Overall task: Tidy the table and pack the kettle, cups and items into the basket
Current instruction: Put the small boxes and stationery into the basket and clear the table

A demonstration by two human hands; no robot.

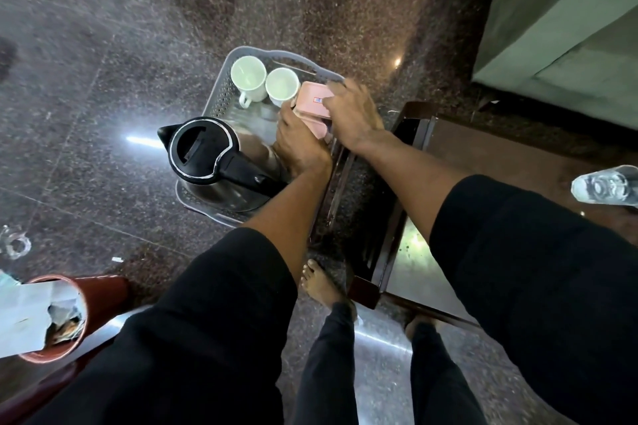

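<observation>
A grey perforated basket (221, 93) rests on the granite floor. Inside it stand a steel kettle (221, 162) with a black lid and handle, and two white cups (248, 74) (281, 84) at the far end. Both hands hold a pink box (316, 102) with a small label, tilted at the basket's right side next to the cups. My left hand (298, 141) grips its near end from below. My right hand (352, 110) covers its right edge from above.
A dark wooden low table (424, 134) with a glass top stands right of the basket, a clear glass (606, 188) on it. A reddish bin (65, 317) holding paper sits at the lower left. My bare feet (324, 286) are near the table's leg. A green surface lies far right.
</observation>
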